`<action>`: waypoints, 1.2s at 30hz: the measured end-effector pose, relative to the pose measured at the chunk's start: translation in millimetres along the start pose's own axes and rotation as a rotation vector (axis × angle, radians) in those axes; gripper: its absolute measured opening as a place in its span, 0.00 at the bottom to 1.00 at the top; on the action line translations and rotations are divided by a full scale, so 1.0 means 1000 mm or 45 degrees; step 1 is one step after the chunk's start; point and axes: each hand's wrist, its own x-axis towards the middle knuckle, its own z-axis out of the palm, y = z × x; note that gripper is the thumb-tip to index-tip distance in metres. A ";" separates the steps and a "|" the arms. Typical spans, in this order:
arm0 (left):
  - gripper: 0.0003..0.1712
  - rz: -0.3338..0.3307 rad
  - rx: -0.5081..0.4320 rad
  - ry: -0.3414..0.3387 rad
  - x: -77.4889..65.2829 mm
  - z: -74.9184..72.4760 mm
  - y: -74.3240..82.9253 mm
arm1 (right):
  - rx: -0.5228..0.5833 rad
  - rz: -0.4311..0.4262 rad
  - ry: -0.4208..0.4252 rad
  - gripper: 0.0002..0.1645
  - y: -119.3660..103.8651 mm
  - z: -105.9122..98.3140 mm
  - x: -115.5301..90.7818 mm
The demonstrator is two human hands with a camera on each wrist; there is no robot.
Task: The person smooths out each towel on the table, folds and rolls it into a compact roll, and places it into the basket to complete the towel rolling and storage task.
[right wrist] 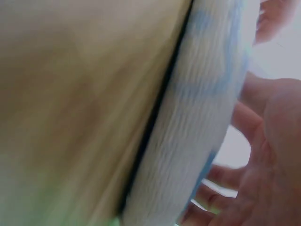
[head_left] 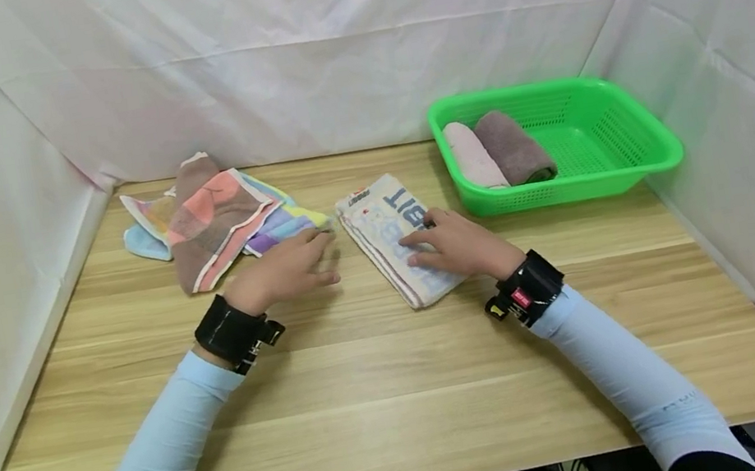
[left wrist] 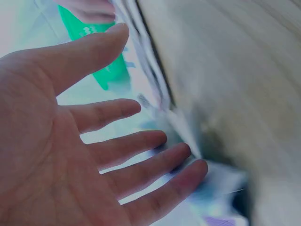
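A folded white towel [head_left: 385, 238] with blue lettering lies at a slant on the table. My right hand [head_left: 457, 243] rests on its right side, fingers spread over the lettering; in the right wrist view the fingers [right wrist: 225, 176] reach along the towel's edge. To the left of the towel, my left hand [head_left: 289, 269] hovers over the table with fingers straight and spread, and its bare palm [left wrist: 56, 155] shows in the left wrist view. Just beyond that hand lies a loose pile of colourful towels, a brown and coral checked towel [head_left: 212, 213] on top.
A green plastic basket [head_left: 650, 161] stands at the back right of the wooden table [head_left: 393, 416]. Inside, at its left end, a pale pink rolled towel [head_left: 473, 157] and a brown-grey rolled towel [head_left: 515, 148] lie side by side. White cloth walls [head_left: 320, 70] enclose the table.
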 end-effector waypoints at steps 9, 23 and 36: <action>0.33 0.154 0.135 -0.001 0.027 0.002 0.055 | 0.139 0.206 -0.005 0.29 -0.009 -0.001 0.043; 0.15 0.130 0.377 0.097 0.055 0.032 0.074 | 0.227 0.228 0.041 0.23 -0.011 0.000 0.047; 0.03 0.098 0.188 0.189 0.066 0.034 0.056 | 0.173 -0.094 -0.024 0.18 -0.017 -0.022 0.020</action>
